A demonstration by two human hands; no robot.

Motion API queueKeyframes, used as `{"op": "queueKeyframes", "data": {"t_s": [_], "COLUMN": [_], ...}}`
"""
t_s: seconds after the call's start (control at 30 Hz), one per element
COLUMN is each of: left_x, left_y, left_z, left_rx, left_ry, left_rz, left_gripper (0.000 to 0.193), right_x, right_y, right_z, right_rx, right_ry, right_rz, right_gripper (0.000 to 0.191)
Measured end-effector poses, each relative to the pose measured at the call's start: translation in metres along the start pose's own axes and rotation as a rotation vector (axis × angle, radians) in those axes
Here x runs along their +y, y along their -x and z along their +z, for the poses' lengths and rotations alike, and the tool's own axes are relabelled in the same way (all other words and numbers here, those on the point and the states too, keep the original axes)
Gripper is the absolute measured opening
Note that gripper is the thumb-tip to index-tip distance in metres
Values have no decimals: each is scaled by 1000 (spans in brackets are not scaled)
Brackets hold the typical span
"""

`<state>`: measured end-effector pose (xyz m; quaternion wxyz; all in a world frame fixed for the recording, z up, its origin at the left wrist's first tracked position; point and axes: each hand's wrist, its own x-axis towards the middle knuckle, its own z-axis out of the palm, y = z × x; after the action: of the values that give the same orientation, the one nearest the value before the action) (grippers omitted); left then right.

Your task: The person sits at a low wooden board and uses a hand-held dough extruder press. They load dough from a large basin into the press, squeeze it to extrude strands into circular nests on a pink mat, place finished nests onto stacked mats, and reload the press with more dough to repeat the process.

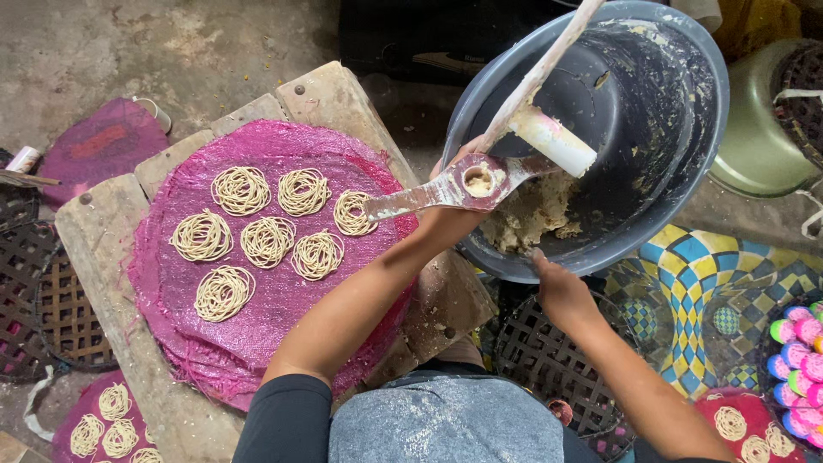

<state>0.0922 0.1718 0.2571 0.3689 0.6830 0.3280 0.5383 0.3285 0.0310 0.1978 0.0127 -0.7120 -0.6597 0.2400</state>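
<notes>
Beside the grey basin, the left hand clasps the noodle press, lying leftward; right hand grips the rim.

Far past your left-hand fingers, up and to the side, the floor is grey, rough and stained. Under and beside those fingers stands a low wooden table made of old planks with big bolts. Well away from them, at the far edge, dark woven trays lie on the ground, and a purple cloth lies near a small cup. Just below your right-hand fingers sits another dark woven tray. Out beyond them lies a mat with yellow, blue and green squares, and a pale green pot higher up. The light is soft and even.
</notes>
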Motion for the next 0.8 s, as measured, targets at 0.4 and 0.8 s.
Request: {"op": "queueKeyframes", "data": {"t_s": [0.4, 0.8], "left_x": [-9, 65], "left_y": [8, 32], "left_z": [-32, -129], "left_rx": [-49, -40], "left_ry": [42, -794], "left_rz": [3, -23], "left_gripper": [48, 73], "right_x": [3, -58], "right_y": [0, -1], "right_z": [-33, -184], "right_rx": [-259, -273], "right_ry": [-337, -576], "right_rz": [78, -230], "right_gripper": [41, 37]}}
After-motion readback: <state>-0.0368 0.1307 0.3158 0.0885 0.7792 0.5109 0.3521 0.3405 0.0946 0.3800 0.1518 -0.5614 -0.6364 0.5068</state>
